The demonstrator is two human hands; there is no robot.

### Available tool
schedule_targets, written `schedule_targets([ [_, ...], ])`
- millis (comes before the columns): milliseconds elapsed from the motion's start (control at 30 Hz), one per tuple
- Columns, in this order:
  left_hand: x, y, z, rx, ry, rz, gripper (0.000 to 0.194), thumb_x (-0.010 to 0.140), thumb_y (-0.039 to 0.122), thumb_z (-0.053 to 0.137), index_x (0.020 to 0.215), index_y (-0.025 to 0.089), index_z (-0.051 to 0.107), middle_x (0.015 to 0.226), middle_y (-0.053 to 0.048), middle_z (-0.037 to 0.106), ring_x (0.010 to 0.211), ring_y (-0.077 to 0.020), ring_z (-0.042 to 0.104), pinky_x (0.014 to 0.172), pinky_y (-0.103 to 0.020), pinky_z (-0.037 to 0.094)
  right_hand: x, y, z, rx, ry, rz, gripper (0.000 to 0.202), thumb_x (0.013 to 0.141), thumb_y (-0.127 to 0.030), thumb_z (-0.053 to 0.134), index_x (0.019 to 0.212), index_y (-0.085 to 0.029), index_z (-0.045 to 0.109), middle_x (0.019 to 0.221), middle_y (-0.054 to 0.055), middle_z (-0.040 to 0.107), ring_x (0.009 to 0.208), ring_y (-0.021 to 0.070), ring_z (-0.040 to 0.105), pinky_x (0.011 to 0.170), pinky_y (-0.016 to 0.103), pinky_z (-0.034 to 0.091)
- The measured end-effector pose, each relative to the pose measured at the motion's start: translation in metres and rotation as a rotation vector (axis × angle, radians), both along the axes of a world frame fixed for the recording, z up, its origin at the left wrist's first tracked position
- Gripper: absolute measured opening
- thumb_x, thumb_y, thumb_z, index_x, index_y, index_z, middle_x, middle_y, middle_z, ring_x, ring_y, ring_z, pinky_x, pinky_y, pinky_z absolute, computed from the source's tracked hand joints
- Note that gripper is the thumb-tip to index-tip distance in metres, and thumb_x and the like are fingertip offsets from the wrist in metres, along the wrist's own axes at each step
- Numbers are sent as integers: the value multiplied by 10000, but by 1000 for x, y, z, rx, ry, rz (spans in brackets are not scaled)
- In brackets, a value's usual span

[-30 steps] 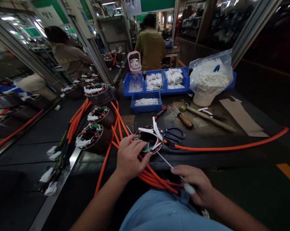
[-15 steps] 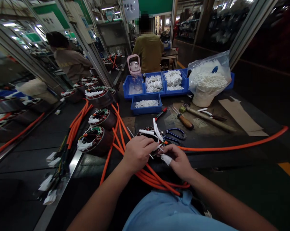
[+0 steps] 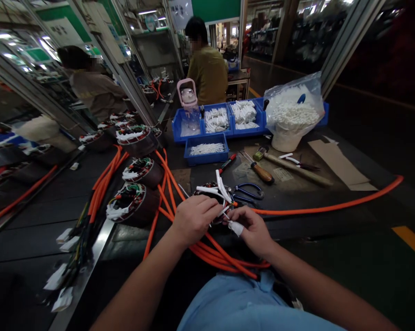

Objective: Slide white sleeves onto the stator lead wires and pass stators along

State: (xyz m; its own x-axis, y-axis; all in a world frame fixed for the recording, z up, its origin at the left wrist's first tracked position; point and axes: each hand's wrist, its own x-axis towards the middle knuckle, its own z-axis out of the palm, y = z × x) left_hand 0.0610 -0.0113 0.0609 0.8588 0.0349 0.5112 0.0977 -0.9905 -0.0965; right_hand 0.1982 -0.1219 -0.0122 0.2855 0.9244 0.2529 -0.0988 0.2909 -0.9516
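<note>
A stator (image 3: 210,185) with copper windings lies on the bench in front of me, mostly hidden by my hands. White sleeves (image 3: 222,185) stick up from its near right side, by the end of an orange cable (image 3: 297,212). My left hand (image 3: 196,219) is closed over the near rim, its fingertips pinching a short white sleeve (image 3: 224,210). Close beside it, my right hand (image 3: 253,230) is closed, thumb and forefinger pinched on a thin white strand. A white wrap (image 3: 235,227) covers its thumb tip. Blue-handled pliers (image 3: 250,189) lie just behind the stator.
More stators (image 3: 134,202) with orange cables stand at the left. Blue bins (image 3: 205,159) of white sleeves and a bagged tub (image 3: 286,138) line the back. A screwdriver (image 3: 262,174), a hammer (image 3: 297,170) and cardboard (image 3: 343,165) lie on the right. Two people work beyond.
The view has shifted slightly, so the bench sits a little further left. My hands stay at the stator, and the thin white strand between them shows less. One person behind has turned their head left.
</note>
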Motion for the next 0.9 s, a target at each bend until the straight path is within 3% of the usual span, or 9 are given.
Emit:
schedule_targets([
  [133, 3, -4, -2, -24, 35, -134, 231, 897, 154, 387, 951, 141, 612, 850, -52, 664, 790, -168, 584, 718, -310, 476, -1, 1, -4, -8, -33, -75, 140, 717, -191, 625, 780, -203, 500, 799, -2, 601, 749, 133, 569, 718, 257, 466],
  [233, 3, -13, -5, -194, 39, -156, 204, 861, 159, 463, 1006, 153, 607, 898, -59, 659, 812, -154, 589, 731, -290, 486, -1, -2, -3, -27, -70, -90, 132, 715, -197, 611, 761, -203, 487, 796, 8, 602, 730, 141, 563, 697, 265, 464],
  [367, 0, -22, -9, -397, -43, -60, 159, 813, 204, 554, 949, 189, 635, 864, -43, 653, 768, -131, 589, 661, -239, 477, 5, -10, 9, -3, -311, -71, 111, 718, -169, 584, 738, -192, 477, 884, 39, 571, 819, 161, 538, 740, 281, 436],
  [500, 2, -25, -18, -370, -78, -15, 127, 807, 170, 519, 858, 173, 636, 811, -39, 651, 738, -135, 574, 652, -251, 461, 14, -11, 19, -64, -532, 69, 68, 776, -222, 537, 735, -175, 510, 766, 19, 550, 696, 138, 493, 634, 247, 399],
  [633, 3, -28, -24, -282, -107, 51, 156, 794, 171, 514, 905, 197, 621, 931, -43, 650, 852, -180, 559, 758, -332, 447, 16, -19, 20, -144, -479, 156, 252, 858, -294, 445, 673, -162, 554, 646, 9, 560, 608, 123, 494, 575, 230, 378],
  [767, -1, -28, -31, -349, -99, 247, 207, 777, 250, 532, 958, 165, 586, 947, -75, 630, 901, -199, 553, 916, -412, 396, 17, -27, 27, -181, -319, 226, 285, 858, -305, 440, 647, -161, 564, 699, 40, 623, 670, 149, 575, 618, 240, 427],
  [900, -1, -25, -42, -367, 4, 327, 201, 710, 316, 577, 829, 155, 595, 700, -41, 606, 698, -184, 549, 852, -423, 418, 8, 14, 45, -152, -281, 64, 185, 756, -258, 507, 610, -164, 570, 682, 49, 631, 696, 181, 595, 655, 271, 455],
])
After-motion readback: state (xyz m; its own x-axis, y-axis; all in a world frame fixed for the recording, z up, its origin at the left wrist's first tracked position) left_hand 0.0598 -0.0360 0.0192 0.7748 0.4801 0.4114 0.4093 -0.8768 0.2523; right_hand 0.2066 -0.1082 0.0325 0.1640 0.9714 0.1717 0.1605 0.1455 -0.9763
